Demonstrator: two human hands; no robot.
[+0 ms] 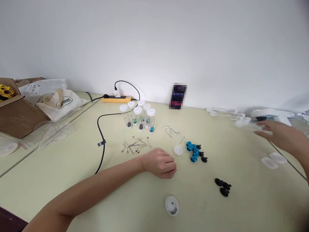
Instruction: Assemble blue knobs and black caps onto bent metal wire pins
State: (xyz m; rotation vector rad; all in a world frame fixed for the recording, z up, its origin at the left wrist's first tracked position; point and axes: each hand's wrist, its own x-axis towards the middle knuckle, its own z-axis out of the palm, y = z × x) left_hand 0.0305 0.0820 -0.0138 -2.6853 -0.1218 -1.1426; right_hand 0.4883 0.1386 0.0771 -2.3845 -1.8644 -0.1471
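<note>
My left hand (161,162) rests on the table as a fist, fingers curled under; whatever it may hold is hidden. Near it lie a small white cap (178,150), several blue metal spool-like parts (193,150) and small black parts (204,159). Closer to me sits a white dish (172,206) with tiny dark pieces inside. At the far right, my right hand (277,133) is stretched out with thumb and fingers apart. Its fingertips are beside clear tubes (224,111) with white caps (242,120) and a dark object (261,118).
Several capped clear vials (138,119) stand at the back middle. Thin wire pieces (136,145) and bent metal rods (171,131) lie about. Black discs (224,187) and white lids (269,163) are on the right. A cable (98,122), power strip (117,99), phone (178,96) and box (21,112) are further off.
</note>
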